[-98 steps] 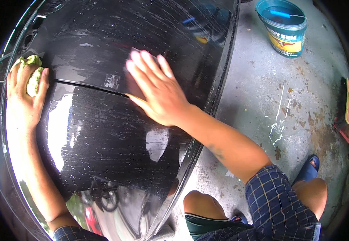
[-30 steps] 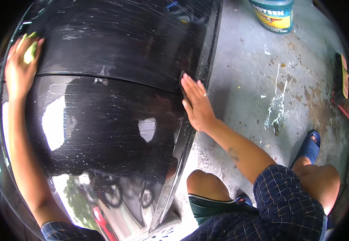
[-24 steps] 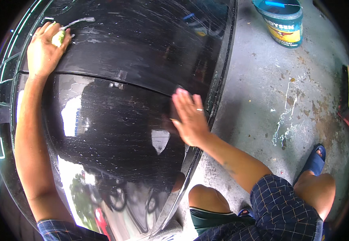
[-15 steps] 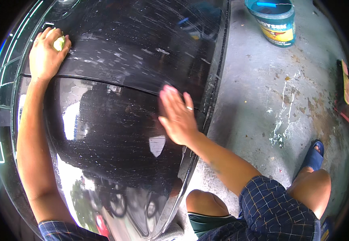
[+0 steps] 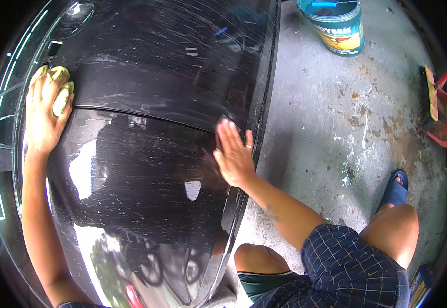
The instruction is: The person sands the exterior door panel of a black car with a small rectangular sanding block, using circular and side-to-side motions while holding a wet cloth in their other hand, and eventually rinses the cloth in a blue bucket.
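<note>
My left hand is closed around a soft, pale yellow-green sponge, pressed to the far left side of a wet, glossy black car. Bits of the sponge show past my fingertips and beside the thumb; my fingers and palm cover the rest. Flat on the same bodywork, my right hand rests near the right edge, fingers stretched out and nothing in it. Its fingertips reach across the dark panel seam. Streaks and droplets cover the panel beyond the seam.
A teal bucket with a blue handle grip stands on the stained grey floor at the upper right. Farther right lie a red dustpan and a yellowish brush-like piece. My foot in a blue slide sandal is below them.
My left hand has drawn the sponge back toward me along the car's left side. My right hand has slid slightly right, toward the edge. The view has shifted a little.
</note>
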Action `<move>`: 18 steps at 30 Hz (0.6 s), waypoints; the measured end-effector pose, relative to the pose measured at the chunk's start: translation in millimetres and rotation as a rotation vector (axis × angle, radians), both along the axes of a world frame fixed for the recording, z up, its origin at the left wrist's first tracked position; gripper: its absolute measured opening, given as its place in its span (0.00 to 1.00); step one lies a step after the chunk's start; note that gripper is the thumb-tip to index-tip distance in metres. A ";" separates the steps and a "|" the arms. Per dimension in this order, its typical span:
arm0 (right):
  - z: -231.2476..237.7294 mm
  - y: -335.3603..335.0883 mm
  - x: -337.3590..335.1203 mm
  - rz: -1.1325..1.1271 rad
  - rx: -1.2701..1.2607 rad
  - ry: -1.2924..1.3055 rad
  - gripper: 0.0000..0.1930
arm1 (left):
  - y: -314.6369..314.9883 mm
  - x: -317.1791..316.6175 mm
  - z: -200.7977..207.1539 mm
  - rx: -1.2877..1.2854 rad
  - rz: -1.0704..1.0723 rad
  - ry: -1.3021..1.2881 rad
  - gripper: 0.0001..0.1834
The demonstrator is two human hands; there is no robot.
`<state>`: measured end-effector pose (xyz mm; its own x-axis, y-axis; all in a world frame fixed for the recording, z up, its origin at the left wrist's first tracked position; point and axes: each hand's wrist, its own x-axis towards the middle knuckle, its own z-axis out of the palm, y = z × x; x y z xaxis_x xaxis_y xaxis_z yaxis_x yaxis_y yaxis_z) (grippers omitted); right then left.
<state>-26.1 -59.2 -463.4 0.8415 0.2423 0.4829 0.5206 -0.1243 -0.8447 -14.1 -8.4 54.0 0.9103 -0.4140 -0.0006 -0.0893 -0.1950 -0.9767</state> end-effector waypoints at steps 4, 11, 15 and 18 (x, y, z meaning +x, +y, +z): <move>106.9 2.5 -0.9 0.043 0.233 -0.019 0.41 | 19.4 -14.0 9.1 0.036 -0.016 -0.034 0.30; 82.5 -0.9 33.8 0.056 0.111 -0.048 0.37 | 21.1 -7.8 5.2 0.008 -0.004 -0.008 0.25; -14.4 -4.3 39.2 -0.051 0.021 0.103 0.38 | 22.2 -1.5 15.3 0.044 -0.030 -0.050 0.28; 98.4 13.6 35.3 0.031 0.217 0.031 0.40 | 33.7 -14.7 19.3 0.039 -0.018 -0.049 0.28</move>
<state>9.1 -45.6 -364.9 0.8507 0.1614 0.5003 0.4944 0.0781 -0.8657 -28.8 25.3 73.3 0.9019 -0.4310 0.0272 -0.0446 -0.1557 -0.9868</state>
